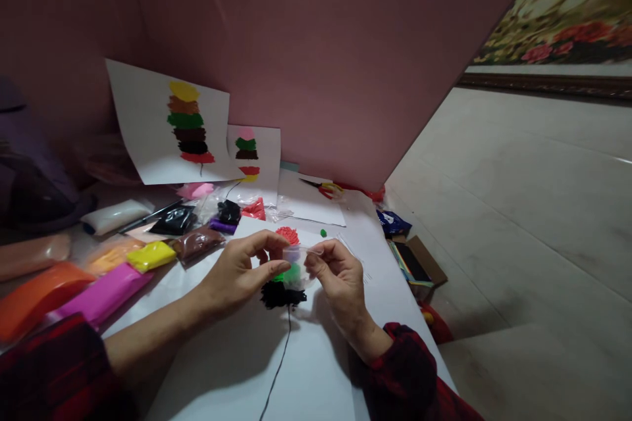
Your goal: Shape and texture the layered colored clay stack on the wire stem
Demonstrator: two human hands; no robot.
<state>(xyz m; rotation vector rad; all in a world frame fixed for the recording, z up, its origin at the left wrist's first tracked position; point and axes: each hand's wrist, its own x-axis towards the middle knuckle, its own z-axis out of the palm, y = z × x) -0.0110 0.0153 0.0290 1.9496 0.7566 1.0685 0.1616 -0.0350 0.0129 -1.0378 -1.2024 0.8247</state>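
Note:
Both my hands hold a small clear plastic bag (309, 274) above a white sheet (237, 368). The fingers of my left hand (247, 266) pinch its left side, and those of my right hand (336, 276) are closed on its upper right edge. Green material (291, 272) shows in or behind the clear plastic; I cannot tell which. On the sheet, a textured red patch (287, 235) lies beyond my fingers and a ragged black patch (282, 296) lies below them, with a dark thin line running down from it. A small green bit (323, 233) lies past my right hand.
Coloured clay packets, among them magenta (106, 293), orange (42, 296) and yellow (151, 256), lie to the left. Two sheets with coloured bands (128, 125) stand at the back. Scissors (326, 189) lie behind my hands. An open box (427, 263) sits beyond the table's right edge.

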